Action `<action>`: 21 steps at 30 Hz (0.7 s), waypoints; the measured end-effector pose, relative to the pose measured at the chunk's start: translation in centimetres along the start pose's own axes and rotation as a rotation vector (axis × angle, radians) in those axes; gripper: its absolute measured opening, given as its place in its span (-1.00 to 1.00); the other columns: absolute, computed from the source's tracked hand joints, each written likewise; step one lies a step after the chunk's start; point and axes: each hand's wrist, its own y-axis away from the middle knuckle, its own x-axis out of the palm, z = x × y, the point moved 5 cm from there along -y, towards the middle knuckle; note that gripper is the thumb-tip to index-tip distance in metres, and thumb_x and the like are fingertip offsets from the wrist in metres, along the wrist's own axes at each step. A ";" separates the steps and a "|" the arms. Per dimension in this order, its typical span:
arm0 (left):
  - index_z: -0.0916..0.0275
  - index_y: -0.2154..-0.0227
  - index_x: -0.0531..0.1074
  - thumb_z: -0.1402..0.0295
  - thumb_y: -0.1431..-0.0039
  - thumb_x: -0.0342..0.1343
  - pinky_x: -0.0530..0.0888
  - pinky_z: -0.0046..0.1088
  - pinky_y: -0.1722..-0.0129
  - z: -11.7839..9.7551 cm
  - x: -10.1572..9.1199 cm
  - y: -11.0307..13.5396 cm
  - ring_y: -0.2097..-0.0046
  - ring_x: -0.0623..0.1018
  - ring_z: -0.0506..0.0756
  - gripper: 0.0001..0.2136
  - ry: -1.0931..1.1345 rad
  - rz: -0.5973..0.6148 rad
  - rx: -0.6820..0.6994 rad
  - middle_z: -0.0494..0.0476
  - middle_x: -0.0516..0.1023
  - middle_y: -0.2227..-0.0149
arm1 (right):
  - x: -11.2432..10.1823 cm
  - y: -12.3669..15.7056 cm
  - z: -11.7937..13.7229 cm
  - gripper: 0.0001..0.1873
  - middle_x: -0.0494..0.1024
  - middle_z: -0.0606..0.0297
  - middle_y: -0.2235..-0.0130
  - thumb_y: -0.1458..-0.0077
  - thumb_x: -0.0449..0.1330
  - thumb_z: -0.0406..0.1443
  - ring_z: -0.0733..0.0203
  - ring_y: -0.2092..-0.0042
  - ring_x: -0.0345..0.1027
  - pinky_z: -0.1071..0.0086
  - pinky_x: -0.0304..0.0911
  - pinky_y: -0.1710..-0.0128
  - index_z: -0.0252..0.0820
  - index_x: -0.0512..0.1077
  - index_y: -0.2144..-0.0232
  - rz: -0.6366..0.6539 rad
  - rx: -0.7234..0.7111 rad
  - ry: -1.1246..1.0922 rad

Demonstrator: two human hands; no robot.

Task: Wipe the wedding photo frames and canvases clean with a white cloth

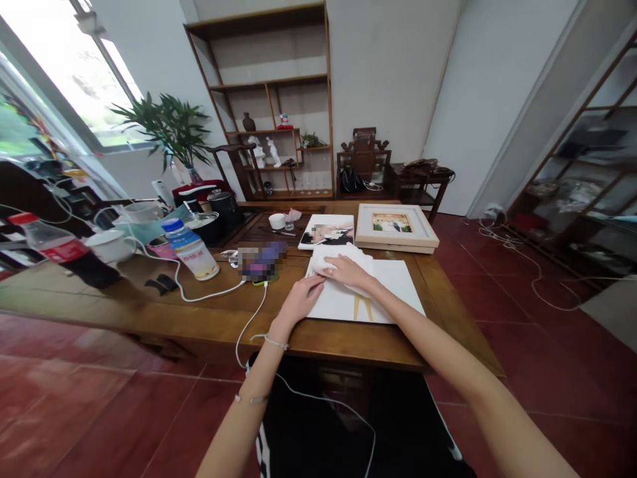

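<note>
A white flat panel [393, 285] with two tan strips [363, 307] on its face lies near the table's front edge. My right hand [347, 271] presses a crumpled white cloth [331, 256] against its upper left part, fingers curled over the cloth. At the panel's left edge rests my left hand [302, 297], its fingers stretched along the edge and its thumb apart. Just behind the panel are a white-edged photo print [323, 232] and a pale wooden picture frame [432, 240] with a small photo inside.
To the left stand a cola bottle [74, 255], a blue-capped drink bottle [194, 252] and a white cup [112, 245]. A phone [263, 263] trails a white charging cable [253, 317] beside my left arm. Behind it sit a dark pot [223, 209] and a small white bowl [277, 221].
</note>
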 end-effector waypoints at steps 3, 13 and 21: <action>0.22 0.09 0.48 0.34 -0.23 -0.06 0.35 -0.20 -0.14 0.3 0.1 0.0 -0.10 0.45 0.16 -0.72 0.013 -0.014 -0.009 0.16 0.52 0.00 | -1.7 2.3 -2.7 -0.68 0.38 0.16 -0.01 -0.20 0.11 -0.20 0.12 0.08 0.35 0.12 0.33 0.12 -0.18 0.33 0.02 -0.021 0.054 0.014; 0.22 0.13 0.50 0.32 -0.21 -0.03 0.33 -0.16 -0.15 0.7 0.3 0.0 -0.09 0.45 0.16 -0.74 0.065 -0.047 -0.018 0.18 0.53 0.02 | -5.1 14.3 -8.9 -0.61 0.29 0.07 -0.18 -0.22 -0.03 -0.18 -0.14 -0.26 -0.06 -0.09 -0.04 -0.18 -0.15 0.34 -0.05 -0.065 0.368 0.062; 0.22 0.12 0.49 0.32 -0.19 -0.01 0.30 -0.15 -0.17 0.9 0.4 0.1 -0.12 0.43 0.16 -0.73 0.072 -0.023 -0.012 0.17 0.52 0.01 | -4.2 20.1 -4.5 -0.62 0.26 0.25 -0.21 -0.11 0.05 -0.13 -0.02 -0.27 -0.05 0.12 -0.04 -0.21 -0.04 0.44 0.05 0.137 0.258 -0.047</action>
